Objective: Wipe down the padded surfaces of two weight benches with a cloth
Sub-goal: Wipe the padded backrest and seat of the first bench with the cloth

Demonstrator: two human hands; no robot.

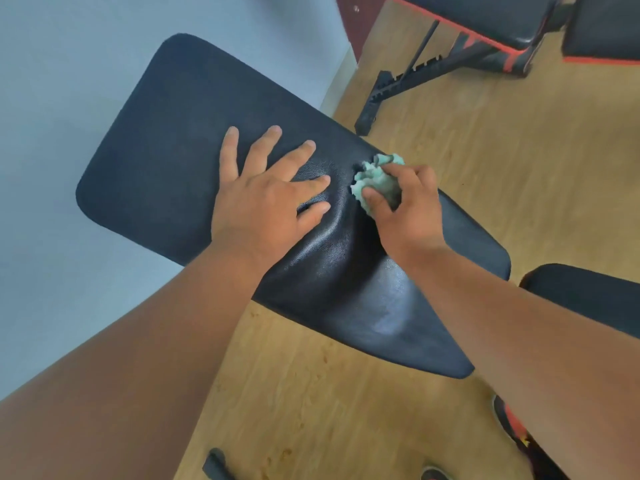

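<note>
Under the right hand [403, 199], a balled green cloth [375, 181] pinched and pressed into the black pad [166, 140]. Left hand [266, 188] flat beside it, fingers spread. Second bench [485, 19] beyond looks unwiped; likely early.

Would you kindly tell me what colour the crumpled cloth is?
Pale mint green crumpled cloth, clearest in the head view.

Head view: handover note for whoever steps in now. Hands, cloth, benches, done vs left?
Left hand: open, flat on the black back pad, bracing it.
Right hand: grips the bunched green cloth, pressed on the same pad near its right edge.
Second bench, red-trimmed, stands at top right, untouched by either hand.
Done: cannot tell how much of this pad is wiped.
Left: likely the rest of this pad, the seat pad, then the second bench.
</note>
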